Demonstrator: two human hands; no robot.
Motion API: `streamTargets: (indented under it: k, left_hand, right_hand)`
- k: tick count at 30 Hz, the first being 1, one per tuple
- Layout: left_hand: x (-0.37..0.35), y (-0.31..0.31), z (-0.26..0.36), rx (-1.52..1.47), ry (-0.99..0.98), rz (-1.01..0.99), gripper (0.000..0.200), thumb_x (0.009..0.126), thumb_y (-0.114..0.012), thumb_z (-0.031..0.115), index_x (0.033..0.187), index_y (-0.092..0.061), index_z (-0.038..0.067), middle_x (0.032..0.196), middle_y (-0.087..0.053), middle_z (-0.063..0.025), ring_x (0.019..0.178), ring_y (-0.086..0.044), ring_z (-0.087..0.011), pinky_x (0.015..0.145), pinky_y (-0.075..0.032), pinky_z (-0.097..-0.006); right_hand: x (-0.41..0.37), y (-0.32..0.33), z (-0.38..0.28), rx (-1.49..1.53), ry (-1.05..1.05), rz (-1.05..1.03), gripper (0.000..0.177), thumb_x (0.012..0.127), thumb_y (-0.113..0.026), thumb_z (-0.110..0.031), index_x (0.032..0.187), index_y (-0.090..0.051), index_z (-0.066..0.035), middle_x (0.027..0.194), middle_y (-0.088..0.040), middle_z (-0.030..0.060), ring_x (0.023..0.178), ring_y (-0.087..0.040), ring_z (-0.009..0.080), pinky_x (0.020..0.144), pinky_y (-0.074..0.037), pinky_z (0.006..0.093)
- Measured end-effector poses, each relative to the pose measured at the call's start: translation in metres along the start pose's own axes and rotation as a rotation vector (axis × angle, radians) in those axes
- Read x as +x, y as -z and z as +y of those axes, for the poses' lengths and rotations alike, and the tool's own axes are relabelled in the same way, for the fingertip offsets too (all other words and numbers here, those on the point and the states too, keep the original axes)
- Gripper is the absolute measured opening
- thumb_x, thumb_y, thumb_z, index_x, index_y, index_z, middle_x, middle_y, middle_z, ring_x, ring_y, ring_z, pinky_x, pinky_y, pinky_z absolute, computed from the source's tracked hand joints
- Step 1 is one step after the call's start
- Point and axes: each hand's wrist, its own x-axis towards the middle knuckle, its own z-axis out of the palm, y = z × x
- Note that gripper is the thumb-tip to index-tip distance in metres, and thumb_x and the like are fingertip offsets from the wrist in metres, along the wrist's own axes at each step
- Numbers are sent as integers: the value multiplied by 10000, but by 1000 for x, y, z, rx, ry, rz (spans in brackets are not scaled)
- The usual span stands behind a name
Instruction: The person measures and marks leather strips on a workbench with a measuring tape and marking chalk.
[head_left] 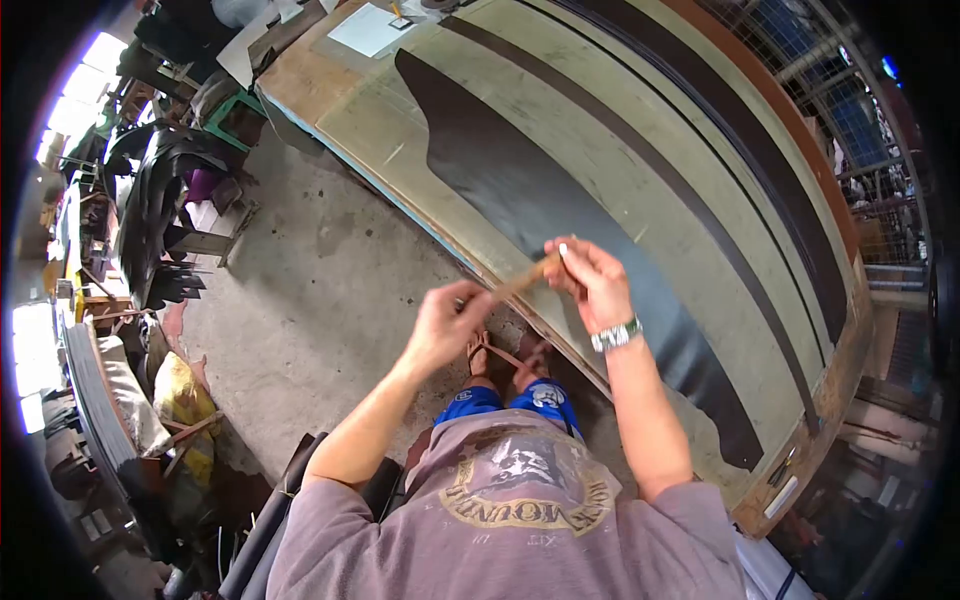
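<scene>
- Right hand [590, 282]: thumb and fingertips pinch the upper end of a slim, flat, tan-brown strip [522, 281]; a bracelet or watch with a metallic sheen [617, 335] circles the wrist.
- Left hand [447, 322]: fingers curled at the strip's lower end; motion blur keeps me from telling whether they grip it.
- The strip slants between the hands, over the near edge of the worktable [395, 105], whose dull green top is scuffed and rimmed with worn wood.
- On it lies a long, dark, leather-like sheet [510, 170], smooth, softly glossy, with wavy near edge and tapered ends.
- Beyond the sheet runs a narrow, dark band [622, 128], gently curved.
- Underfoot: rough, stained concrete floor [310, 270].
</scene>
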Motion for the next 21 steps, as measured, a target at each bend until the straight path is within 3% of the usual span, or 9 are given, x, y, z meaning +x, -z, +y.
streamTargets:
  k: [4, 8, 10, 11, 14, 15, 16, 18, 21]
  left_hand:
    - [53, 56, 28, 27, 36, 152, 213, 962, -661, 191, 925, -708, -13, 627, -618, -18, 567, -571, -85, 512, -438, -273]
    - [137, 89, 38, 154, -83, 312, 263, 944, -683, 228, 898, -720, -28, 629, -637, -62, 545, -591, -112, 516, -461, -297]
    - [175, 102, 35, 160, 21, 367, 279, 939, -685, 239, 897, -722, -35, 635, -651, -78, 543, -609, -128, 523, -474, -306]
    - [189, 107, 32, 171, 70, 375, 287, 936, -686, 244, 896, -723, -38, 638, -657, -86, 542, -618, -136, 527, -480, -310]
    - [219, 119, 11, 264, 173, 337, 291, 937, -683, 250, 920, -728, -38, 639, -670, -90, 537, -633, -147, 528, -490, -316]
    - [223, 118, 12, 221, 217, 331, 270, 956, -672, 231, 922, -710, -35, 618, -608, -36, 508, -549, -98, 474, -441, -281]
    - [225, 117, 16, 213, 224, 337, 268, 956, -670, 229, 926, -711, -35, 620, -611, -36, 508, -550, -97, 475, -445, -280]
    - [224, 117, 25, 210, 247, 334, 264, 956, -668, 225, 935, -714, -35, 625, -616, -36, 508, -551, -96, 477, -451, -278]
    - [231, 118, 32, 207, 285, 324, 279, 954, -668, 231, 945, -715, -43, 636, -636, -46, 491, -569, -109, 468, -462, -278]
  right_hand:
    - [108, -26, -16, -71, -13, -49, 235, 984, -606, -102, 1166, -642, 42, 1084, -718, 122, 832, -719, 157, 706, -603, 257]
    - [217, -65, -26, -197, -16, -117, 233, 975, -620, -119, 1158, -661, 20, 1075, -726, 103, 826, -720, 161, 693, -588, 270]
    - [268, -65, -19, -312, -12, -127, 217, 978, -614, -125, 1137, -672, 10, 1028, -731, 98, 810, -723, 171, 685, -581, 273]
    - [288, -59, -6, -459, 73, -26, 215, 982, -597, -128, 1128, -673, 11, 974, -734, 86, 769, -716, 165, 680, -561, 278]
    - [284, -50, 7, -826, 342, 111, 222, 979, -584, -125, 1138, -665, 7, 992, -732, 88, 759, -707, 148, 682, -545, 285]
    - [273, -51, 6, -848, 403, 91, 204, 967, -582, -118, 1121, -656, -6, 1107, -715, 105, 734, -690, 142, 682, -534, 299]
    - [266, -50, 10, -862, 471, 30, 175, 969, -571, -111, 1094, -649, -15, 1234, -670, 128, 784, -685, 201, 721, -541, 331]
    - [256, -53, 9, -1002, 607, -61, 146, 974, -562, -108, 1071, -637, -28, 1298, -633, 140, 884, -659, 284, 811, -536, 380]
    - [266, -57, 8, -1169, 693, -131, 121, 974, -552, -105, 1050, -625, -45, 1320, -619, 131, 1003, -611, 340, 898, -513, 416]
